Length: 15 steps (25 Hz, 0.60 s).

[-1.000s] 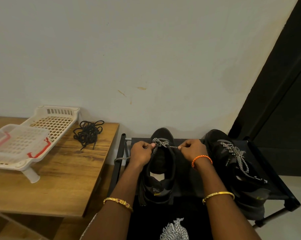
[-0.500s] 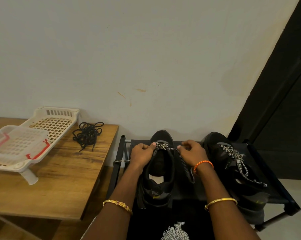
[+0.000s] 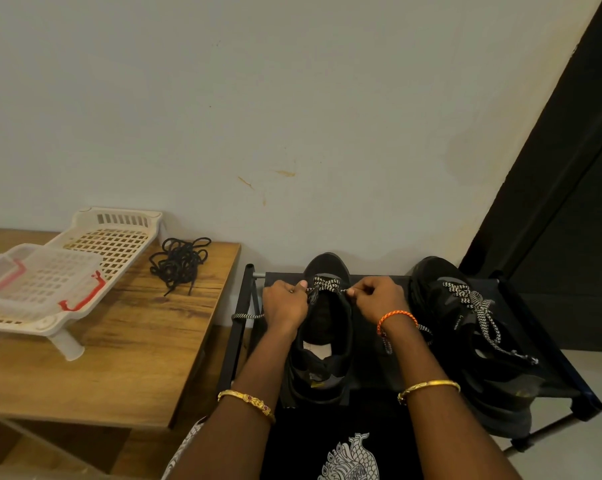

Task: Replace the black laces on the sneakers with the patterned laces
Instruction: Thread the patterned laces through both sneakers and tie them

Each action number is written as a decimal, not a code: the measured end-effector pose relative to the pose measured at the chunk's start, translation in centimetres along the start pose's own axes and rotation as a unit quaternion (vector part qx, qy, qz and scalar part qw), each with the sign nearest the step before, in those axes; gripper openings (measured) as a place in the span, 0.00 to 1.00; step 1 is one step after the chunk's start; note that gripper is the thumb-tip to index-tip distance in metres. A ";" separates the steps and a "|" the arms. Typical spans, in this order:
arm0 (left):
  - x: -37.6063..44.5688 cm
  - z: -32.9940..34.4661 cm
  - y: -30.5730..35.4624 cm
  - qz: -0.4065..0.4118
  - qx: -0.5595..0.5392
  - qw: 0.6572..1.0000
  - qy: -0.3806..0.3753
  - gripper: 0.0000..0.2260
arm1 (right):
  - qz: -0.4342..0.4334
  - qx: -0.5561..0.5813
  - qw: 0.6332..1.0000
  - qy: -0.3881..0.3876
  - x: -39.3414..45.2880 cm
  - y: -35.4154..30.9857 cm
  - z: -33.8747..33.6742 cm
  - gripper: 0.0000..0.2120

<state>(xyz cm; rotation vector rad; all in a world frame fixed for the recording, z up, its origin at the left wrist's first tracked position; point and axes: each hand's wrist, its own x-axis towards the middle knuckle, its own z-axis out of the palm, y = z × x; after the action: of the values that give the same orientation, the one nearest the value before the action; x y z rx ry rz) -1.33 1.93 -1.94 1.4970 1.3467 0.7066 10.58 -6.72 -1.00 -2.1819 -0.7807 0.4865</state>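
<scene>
Two black sneakers stand on a low black rack [image 3: 569, 382]. The left sneaker [image 3: 324, 355] has a black-and-white patterned lace [image 3: 327, 285] crossed near its toe. My left hand [image 3: 285, 303] pinches the lace on the sneaker's left side, and a loose end trails out to the left past the rack post. My right hand [image 3: 379, 296] pinches the lace on the right side, with its tail hanging under my wrist. The right sneaker [image 3: 472, 327] is laced with a patterned lace over its full length. A tangle of black laces [image 3: 180, 261] lies on the wooden table.
A wooden table [image 3: 126, 358] stands left of the rack, carrying a white slotted plastic tray [image 3: 116, 237] and a clear lidded box with red clips [image 3: 40, 282]. A pale wall rises right behind the rack. A dark door [image 3: 569, 202] is at the right.
Both hands have stayed at the toe-end eyelets of the left sneaker. The lace tail on the right dropped down under my right wrist. The view shifted slightly.
</scene>
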 end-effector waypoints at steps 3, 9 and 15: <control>-0.8 -0.8 0.4 0.061 0.118 0.991 0.020 0.11 | 0.033 0.271 0.962 -0.023 -1.0 -1.6 -1.9 0.08; -5.0 -2.2 5.0 0.095 -0.162 0.937 -0.294 0.16 | -0.033 0.531 0.833 -0.149 -3.5 -4.6 -5.4 0.13; -3.2 -3.5 4.0 0.090 -0.094 0.931 -0.340 0.09 | -0.031 0.520 0.854 -0.008 -2.0 -3.0 -4.4 0.10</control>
<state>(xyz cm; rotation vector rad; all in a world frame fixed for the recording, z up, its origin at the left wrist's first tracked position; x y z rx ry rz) -3.52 0.14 3.55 1.5211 0.6037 0.3522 10.45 -8.74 4.35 -1.1315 -0.4147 0.6864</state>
